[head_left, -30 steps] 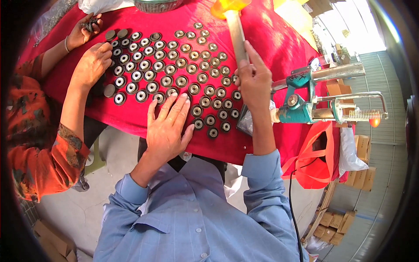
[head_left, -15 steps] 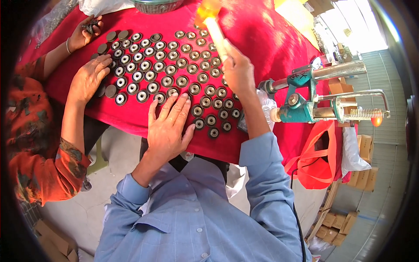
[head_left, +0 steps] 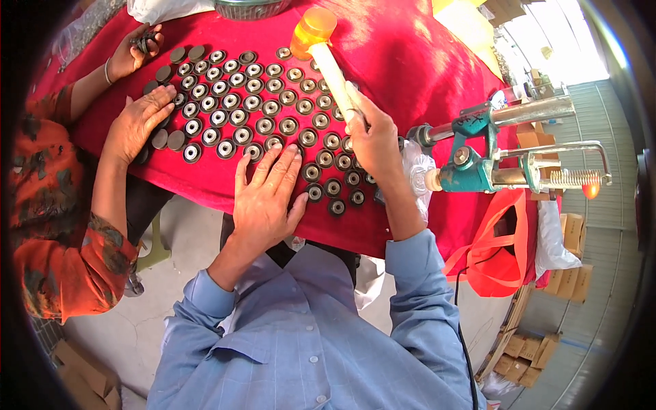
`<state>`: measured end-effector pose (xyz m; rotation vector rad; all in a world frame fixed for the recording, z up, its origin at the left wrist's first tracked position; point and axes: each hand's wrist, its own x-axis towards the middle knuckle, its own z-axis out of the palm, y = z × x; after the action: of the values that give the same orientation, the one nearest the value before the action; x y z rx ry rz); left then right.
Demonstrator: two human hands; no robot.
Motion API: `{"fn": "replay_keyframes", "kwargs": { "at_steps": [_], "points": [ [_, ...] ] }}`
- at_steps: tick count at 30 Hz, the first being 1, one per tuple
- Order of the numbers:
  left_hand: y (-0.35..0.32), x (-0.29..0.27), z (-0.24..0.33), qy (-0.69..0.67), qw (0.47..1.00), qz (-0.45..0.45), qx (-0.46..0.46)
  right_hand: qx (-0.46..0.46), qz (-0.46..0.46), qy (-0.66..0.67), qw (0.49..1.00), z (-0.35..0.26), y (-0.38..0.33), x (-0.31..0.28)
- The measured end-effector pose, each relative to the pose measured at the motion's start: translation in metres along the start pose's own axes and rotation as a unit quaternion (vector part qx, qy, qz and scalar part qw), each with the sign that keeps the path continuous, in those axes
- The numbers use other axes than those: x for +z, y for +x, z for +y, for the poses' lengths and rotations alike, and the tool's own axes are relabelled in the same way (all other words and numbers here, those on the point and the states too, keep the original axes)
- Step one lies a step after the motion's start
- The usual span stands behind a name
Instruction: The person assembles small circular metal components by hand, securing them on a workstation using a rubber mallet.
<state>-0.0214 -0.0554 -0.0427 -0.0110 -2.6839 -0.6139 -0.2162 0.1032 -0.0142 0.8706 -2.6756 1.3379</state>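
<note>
My right hand (head_left: 374,137) grips the pale handle of a mallet (head_left: 330,68) with a translucent orange head. The mallet's head is over the far part of many round black pieces with metal ring centres (head_left: 264,126), spread across a red cloth. Flat with fingers stretched out, my left hand (head_left: 268,195) rests at the near edge of these pieces, its fingertips touching or covering a few. Beneath the mallet and my right forearm some pieces are hidden.
At the left, a co-worker's hand (head_left: 139,123) lies by plain dark discs (head_left: 176,140); their other hand (head_left: 138,51) holds small dark pieces. A green hand press (head_left: 471,167) stands at the right, above a red bag (head_left: 493,256). A clear container (head_left: 251,8) sits at the far edge.
The mallet's head has shifted left and slightly down, and its blur is gone. My right hand has dropped a little. My left hand stays nearly in place.
</note>
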Motion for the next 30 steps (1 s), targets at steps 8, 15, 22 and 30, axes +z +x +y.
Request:
{"fn": "replay_keyframes", "kwargs": {
  "at_steps": [8, 15, 22, 30],
  "points": [
    [-0.005, -0.001, -0.003, 0.006, 1.000, 0.010, -0.005, 0.000, 0.025, 0.114, 0.993, -0.055, 0.007, -0.011],
    [0.001, 0.001, -0.002, 0.011, 1.000, 0.004, -0.002, 0.001, -0.017, 0.031, 0.999, -0.020, 0.013, 0.019],
    [-0.004, 0.001, -0.003, 0.007, 1.000, 0.019, 0.004, 0.061, 0.002, 0.094, 0.994, -0.082, -0.008, -0.032],
    [-0.002, 0.000, 0.000, 0.010, 1.000, 0.012, 0.005, 0.014, -0.004, 0.037, 0.999, -0.029, -0.039, -0.007]
  ]
}}
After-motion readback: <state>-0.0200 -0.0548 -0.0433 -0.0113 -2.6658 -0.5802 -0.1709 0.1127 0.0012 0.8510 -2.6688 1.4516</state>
